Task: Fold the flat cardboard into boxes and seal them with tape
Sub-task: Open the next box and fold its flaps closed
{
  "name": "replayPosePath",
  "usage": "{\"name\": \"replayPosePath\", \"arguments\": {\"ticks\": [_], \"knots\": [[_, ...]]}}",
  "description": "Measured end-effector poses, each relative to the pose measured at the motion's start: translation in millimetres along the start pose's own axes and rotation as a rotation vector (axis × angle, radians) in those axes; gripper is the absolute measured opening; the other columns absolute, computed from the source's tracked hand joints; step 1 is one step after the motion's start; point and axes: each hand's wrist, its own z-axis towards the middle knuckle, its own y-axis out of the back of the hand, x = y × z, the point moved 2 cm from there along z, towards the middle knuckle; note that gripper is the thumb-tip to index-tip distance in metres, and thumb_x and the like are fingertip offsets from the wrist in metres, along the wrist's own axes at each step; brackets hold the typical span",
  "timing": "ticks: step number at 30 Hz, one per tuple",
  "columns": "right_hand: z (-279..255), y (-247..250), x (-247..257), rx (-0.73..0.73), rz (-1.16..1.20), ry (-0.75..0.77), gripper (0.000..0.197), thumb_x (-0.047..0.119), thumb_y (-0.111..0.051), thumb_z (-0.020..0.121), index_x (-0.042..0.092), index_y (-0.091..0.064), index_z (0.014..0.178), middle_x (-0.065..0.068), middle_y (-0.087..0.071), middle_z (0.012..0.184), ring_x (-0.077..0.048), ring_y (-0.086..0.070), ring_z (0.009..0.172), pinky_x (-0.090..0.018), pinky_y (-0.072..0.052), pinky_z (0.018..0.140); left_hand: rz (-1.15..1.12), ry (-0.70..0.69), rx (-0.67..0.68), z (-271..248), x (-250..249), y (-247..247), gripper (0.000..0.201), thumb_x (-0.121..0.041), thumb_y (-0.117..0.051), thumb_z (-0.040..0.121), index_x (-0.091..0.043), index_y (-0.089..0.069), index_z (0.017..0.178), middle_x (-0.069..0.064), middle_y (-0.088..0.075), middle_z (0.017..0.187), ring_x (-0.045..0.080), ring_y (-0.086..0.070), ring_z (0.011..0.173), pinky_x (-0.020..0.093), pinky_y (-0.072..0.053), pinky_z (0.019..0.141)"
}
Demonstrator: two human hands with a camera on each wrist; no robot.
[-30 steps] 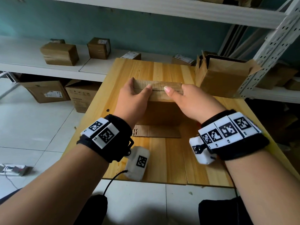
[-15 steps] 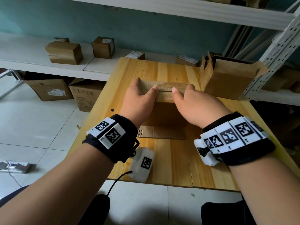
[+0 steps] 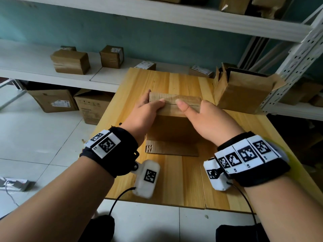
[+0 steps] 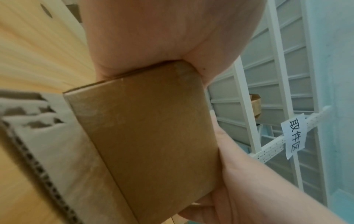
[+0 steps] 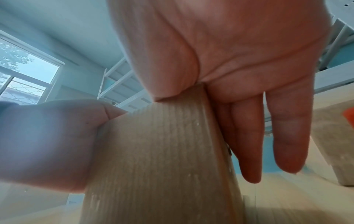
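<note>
A brown cardboard box (image 3: 172, 127) stands on the wooden table (image 3: 183, 179), its top flaps folded shut along a seam and one bottom flap (image 3: 172, 150) lying flat toward me. My left hand (image 3: 146, 110) grips the box's top left corner, thumb on the top flap, fingers down the left side. My right hand (image 3: 204, 117) grips the top right corner, thumb pressing the flap near the seam. The left wrist view shows the box side (image 4: 149, 136) wedged under my palm. In the right wrist view the fingers (image 5: 249, 144) lie flat down the box (image 5: 162, 159).
An open, unsealed cardboard box (image 3: 244, 95) stands at the table's far right, close to my right hand. Sealed boxes (image 3: 70, 62) sit on the white shelf behind. A perforated metal rack (image 3: 297, 55) rises at right. More cartons (image 3: 54, 102) stand on the floor at left.
Both hands stay on the box's top corners. The thumbs have shifted slightly along the closed top flaps, and the head view has drifted a little.
</note>
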Motion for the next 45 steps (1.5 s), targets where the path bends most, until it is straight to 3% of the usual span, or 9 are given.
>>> {"name": "replayPosePath", "arguments": {"ticks": [6,9,11,14,19,28,32,36,45], "knots": [[3,6,-6,0.024,-0.001,-0.015,0.073,0.076,-0.024,0.101,0.014,-0.052,0.075,-0.001,-0.045,0.061,-0.023,-0.048,0.057,-0.033,-0.034,0.055,0.201,0.013,0.085,0,-9,6,0.032,-0.034,-0.065,0.103,-0.014,-0.060,0.127,0.013,-0.072,0.122,0.025,-0.072,0.101,0.032,-0.060,0.082],[4,3,-3,0.044,-0.043,-0.043,0.079,0.071,-0.017,0.104,0.009,-0.060,0.128,-0.013,-0.070,0.105,-0.029,-0.067,0.093,-0.040,-0.051,0.074,0.431,-0.069,0.025,-4,-15,4,0.031,-0.040,-0.059,0.106,-0.014,-0.052,0.120,0.006,-0.066,0.115,0.019,-0.066,0.096,0.028,-0.056,0.074],[4,-2,2,0.042,-0.073,-0.022,0.079,0.065,-0.016,0.107,0.013,-0.011,0.167,-0.018,-0.024,0.170,-0.037,-0.043,0.147,-0.051,-0.045,0.109,0.553,-0.120,0.018,-7,-17,0,0.042,-0.042,-0.054,0.107,-0.016,-0.045,0.138,0.005,-0.062,0.128,0.019,-0.064,0.108,0.033,-0.057,0.085],[5,-7,12,-0.027,-0.074,0.100,0.068,0.053,-0.018,0.111,0.020,0.000,0.168,-0.006,0.016,0.175,-0.030,-0.006,0.162,-0.052,-0.026,0.125,0.871,-0.259,0.040,-14,-20,-4,0.061,-0.037,-0.042,0.112,-0.016,-0.022,0.165,0.011,-0.016,0.173,0.027,-0.029,0.155,0.033,-0.027,0.123],[4,-4,16,0.052,-0.081,0.144,0.070,0.062,-0.014,0.108,0.025,-0.011,0.168,0.008,0.009,0.175,-0.024,-0.034,0.155,-0.047,-0.047,0.110,1.093,-0.426,0.075,-13,-19,-7,0.047,-0.031,-0.036,0.113,-0.027,-0.044,0.159,0.010,-0.008,0.175,0.028,-0.012,0.161,0.039,-0.022,0.126],[-8,-3,22,0.020,-0.281,0.044,0.098,0.081,-0.005,0.096,0.014,-0.002,0.168,-0.017,0.012,0.174,-0.039,-0.054,0.137,-0.043,-0.055,0.083,0.761,-0.373,0.017,-5,-14,-4,0.052,-0.036,-0.046,0.110,-0.027,-0.040,0.161,-0.005,-0.053,0.153,0.006,-0.055,0.122,0.013,-0.041,0.087],[-8,-2,20,0.057,-0.226,0.028,0.104,0.086,-0.009,0.092,0.015,-0.001,0.168,-0.016,0.007,0.175,-0.040,-0.044,0.145,-0.048,-0.052,0.099,0.777,-0.404,-0.028,-2,-11,-4,0.056,-0.037,-0.046,0.110,-0.021,-0.034,0.163,-0.011,-0.054,0.104,-0.005,-0.046,0.074,0.016,-0.040,0.071],[-8,3,16,0.150,-0.150,0.040,0.116,0.096,-0.018,0.082,0.020,0.006,0.167,-0.009,0.020,0.173,-0.038,-0.030,0.155,-0.050,-0.045,0.111,0.795,-0.340,-0.066,-1,-11,-2,0.065,-0.042,-0.047,0.109,-0.009,-0.031,0.163,0.001,-0.064,0.106,0.016,-0.061,0.088,0.024,-0.044,0.066],[-7,6,9,0.226,-0.030,0.061,0.130,0.093,-0.045,0.078,0.019,0.017,0.165,-0.003,0.033,0.169,-0.029,-0.013,0.161,-0.045,-0.034,0.121,0.824,-0.217,-0.151,-4,-11,11,0.077,-0.069,-0.047,0.100,0.003,-0.063,0.076,0.008,-0.051,0.062,0.021,-0.046,0.056,0.028,-0.033,0.049]]}}
